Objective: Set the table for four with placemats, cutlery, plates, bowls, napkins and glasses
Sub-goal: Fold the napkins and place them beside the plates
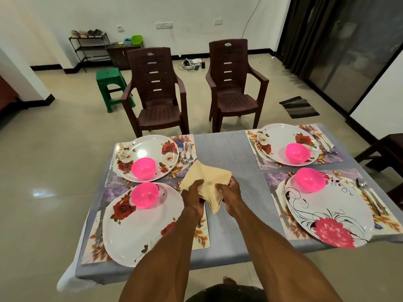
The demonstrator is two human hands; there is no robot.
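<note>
Right now both your hands are clamped on the yellow napkins (207,182): your left hand (193,197) grips the near-left edge of the bundle, your right hand (231,196) pinches the right side, and the cloth hangs above the bare strip of desk (229,153) between the settings. It looks like several folded napkins stacked together, so the step in hand is probably peeling one off.

Hold the stack steady with your left hand and let your right thumb slide only the top layer free; pulling from a corner risks dragging a second one along. Keep the fold flat as it comes away.

Just beyond your left hand lies the far-left placemat (185,138) with its spoon and fork (188,153); the trailing cloth corner is close to them, so lift clear before you move, or you may nudge the cutlery askew. Lay each napkin beside a plate, square to the mat's edge. No glasses are visible yet.
</note>
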